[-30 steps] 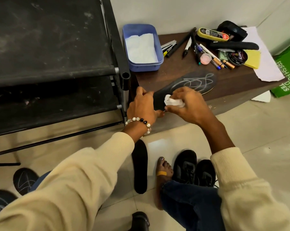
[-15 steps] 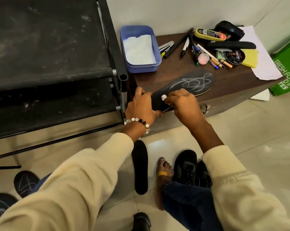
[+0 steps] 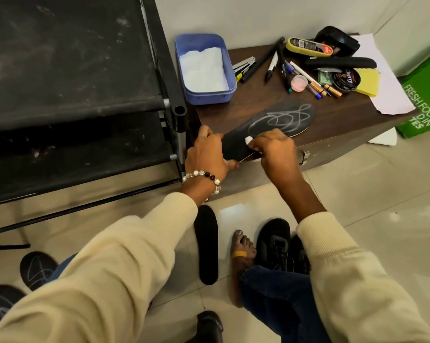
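The left hand [image 3: 207, 154] is gripping the near end of a black insole [image 3: 283, 117], its fingers curling over the far edge and its thumb showing below the near edge. A bead bracelet [image 3: 201, 175] is circling that wrist. The right hand [image 3: 274, 149] is working just beside the left one, on the same insole. It is pinching a small white wad [image 3: 248, 139] between thumb and fingertips and pressing it onto the dark surface.

The insole is lying flat on the brown counter [image 3: 337, 125], reaching away from both hands toward the far right. The stretch beyond the right hand is carrying looping white scribbles, while the short part between the two hands is showing plain black.

Beyond the left hand, a blue tub [image 3: 227, 95] holding white tissue is standing on the counter. Well beyond the right hand, pens and markers [image 3: 271, 66] are lying scattered near a small pink cup [image 3: 299, 82]. A black polish tin [image 3: 346, 80] is resting against a yellow sponge [image 3: 371, 84], and a sheet of white paper [image 3: 389, 97] is lying under the sponge. A black rack [image 3: 73, 95] is standing just left of the left hand.

On the floor below the hands, a second black insole [image 3: 206, 243] is lying beside a bare foot [image 3: 241, 248]. A pair of black shoes [image 3: 274, 243] is sitting under the right forearm.
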